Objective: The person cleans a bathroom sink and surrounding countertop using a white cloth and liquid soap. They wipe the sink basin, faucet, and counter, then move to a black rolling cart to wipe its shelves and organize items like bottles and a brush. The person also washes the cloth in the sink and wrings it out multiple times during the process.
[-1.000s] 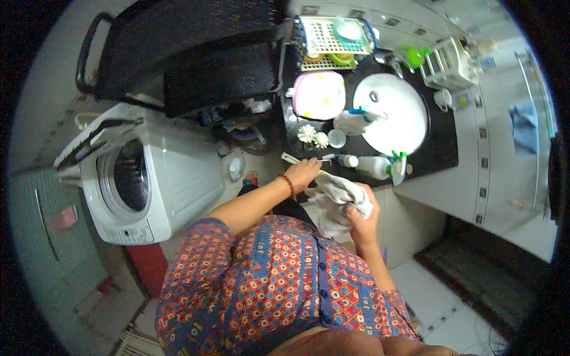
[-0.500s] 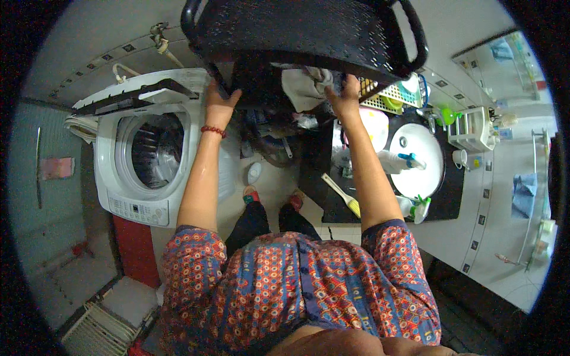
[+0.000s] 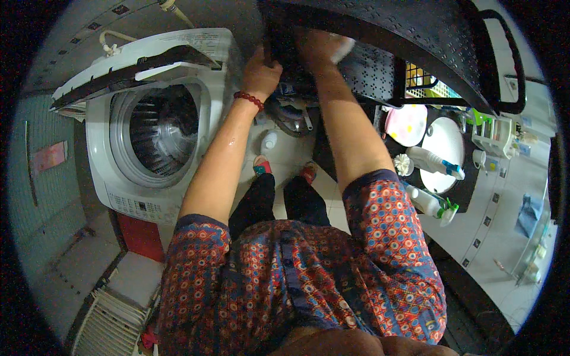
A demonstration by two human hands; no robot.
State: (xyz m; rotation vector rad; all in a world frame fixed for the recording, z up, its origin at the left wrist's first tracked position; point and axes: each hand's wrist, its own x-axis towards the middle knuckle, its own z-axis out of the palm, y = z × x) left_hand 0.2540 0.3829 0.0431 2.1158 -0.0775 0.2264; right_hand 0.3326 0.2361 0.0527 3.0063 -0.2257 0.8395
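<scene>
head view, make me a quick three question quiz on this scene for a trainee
1. Which of the person's wrists wears the red beaded bracelet?
2. True or false: the washing machine stands open, with its drum showing.
3. Next to the right hand, at the black rack, is: a) a green sprayer, b) a pink tray, c) something white.

Key: 1. the left; 2. true; 3. c
</scene>
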